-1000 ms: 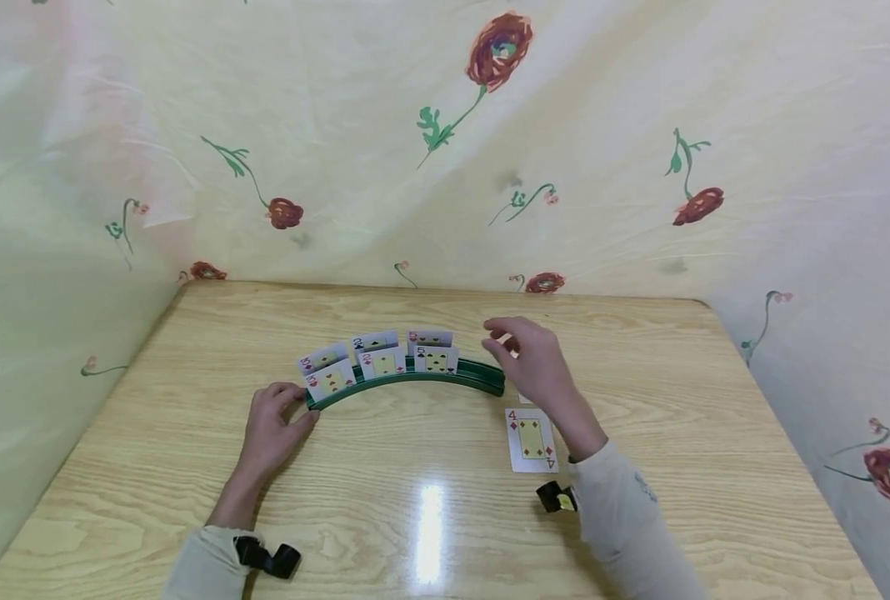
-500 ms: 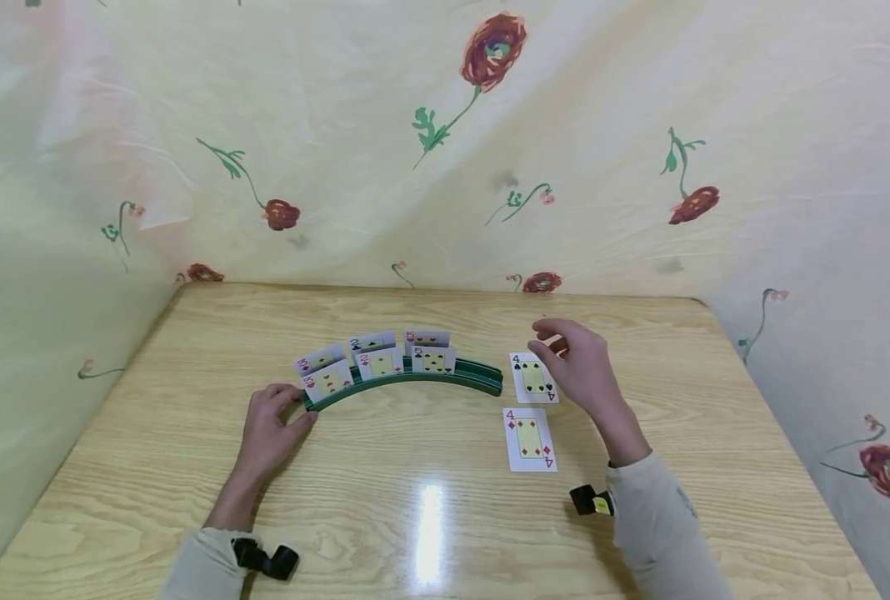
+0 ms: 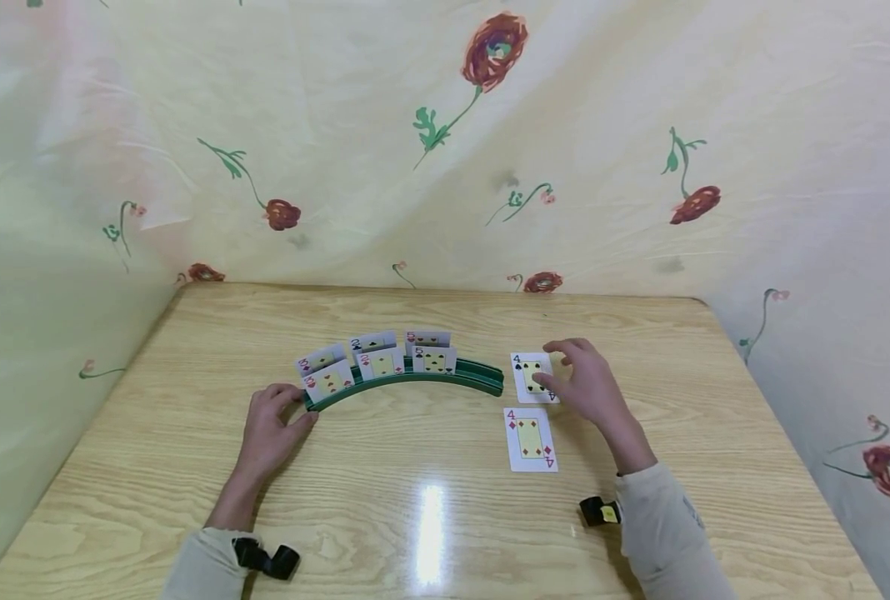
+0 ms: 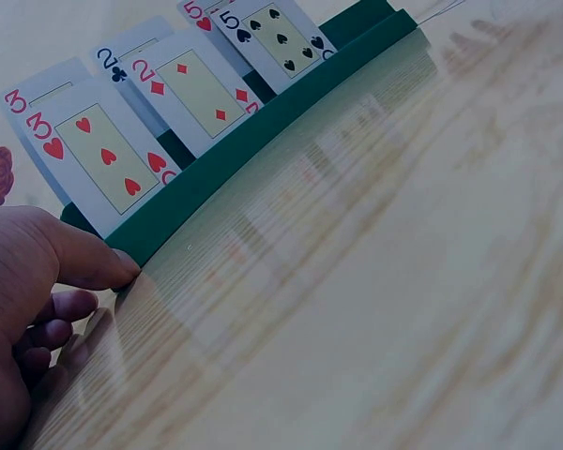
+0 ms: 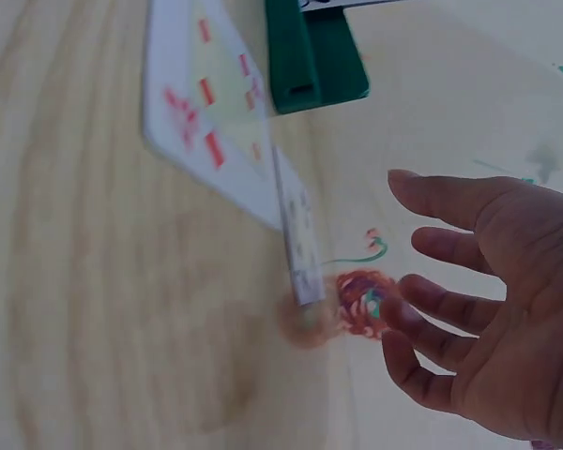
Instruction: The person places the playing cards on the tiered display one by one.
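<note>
A curved green card holder [image 3: 475, 377] stands on the table with playing cards upright in two rows. Its front row shows the three of hearts [image 4: 108, 155], the two of diamonds [image 4: 195, 92] and the five of spades [image 4: 280, 39]; a red three, a two of clubs and a five of hearts stand behind. My left hand [image 3: 268, 429] pinches the holder's left end, thumb in front. Fingers loosely bent and holding nothing, my right hand [image 3: 591, 383] hovers over the four of spades [image 3: 529, 367], overlapping its right side. Nearer me lies the four of diamonds [image 3: 531, 440], face up.
The wooden table [image 3: 370, 517] runs back to a flowered cloth [image 3: 355, 167] that hangs behind it and along both sides. Black straps with small cameras sit at both sleeves. A bright light reflection [image 3: 430, 533] shows on the near tabletop.
My right hand has moved right, away from the holder's right end, then lowered over the four of spades, which it had largely covered before. The left hand stays at the holder's end.
</note>
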A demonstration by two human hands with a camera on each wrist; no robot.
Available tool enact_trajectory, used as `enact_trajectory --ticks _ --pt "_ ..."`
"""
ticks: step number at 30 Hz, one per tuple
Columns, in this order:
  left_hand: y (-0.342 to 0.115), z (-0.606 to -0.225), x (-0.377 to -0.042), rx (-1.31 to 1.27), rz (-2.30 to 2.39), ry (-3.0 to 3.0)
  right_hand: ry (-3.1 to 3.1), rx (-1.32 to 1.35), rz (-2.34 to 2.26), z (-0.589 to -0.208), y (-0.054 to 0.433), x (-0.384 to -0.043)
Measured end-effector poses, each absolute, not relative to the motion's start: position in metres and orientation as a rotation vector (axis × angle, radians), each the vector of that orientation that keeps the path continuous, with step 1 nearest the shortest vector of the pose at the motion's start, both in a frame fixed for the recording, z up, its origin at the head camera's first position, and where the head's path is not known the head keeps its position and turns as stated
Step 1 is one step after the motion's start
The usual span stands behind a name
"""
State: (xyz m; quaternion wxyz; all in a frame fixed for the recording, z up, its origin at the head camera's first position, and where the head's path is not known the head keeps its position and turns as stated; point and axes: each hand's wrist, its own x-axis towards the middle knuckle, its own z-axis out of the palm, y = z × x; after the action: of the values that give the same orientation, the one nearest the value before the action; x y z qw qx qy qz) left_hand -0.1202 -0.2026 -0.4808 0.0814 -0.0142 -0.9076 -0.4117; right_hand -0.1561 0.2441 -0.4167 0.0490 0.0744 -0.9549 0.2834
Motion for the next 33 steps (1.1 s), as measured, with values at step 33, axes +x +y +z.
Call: enact_trajectory --ticks 33 --pt "-0.204 -0.482 -0.122 -0.052 -1.253 -2.696 -3.085 0.217 0.729 -0.45 0.245 -0.165"
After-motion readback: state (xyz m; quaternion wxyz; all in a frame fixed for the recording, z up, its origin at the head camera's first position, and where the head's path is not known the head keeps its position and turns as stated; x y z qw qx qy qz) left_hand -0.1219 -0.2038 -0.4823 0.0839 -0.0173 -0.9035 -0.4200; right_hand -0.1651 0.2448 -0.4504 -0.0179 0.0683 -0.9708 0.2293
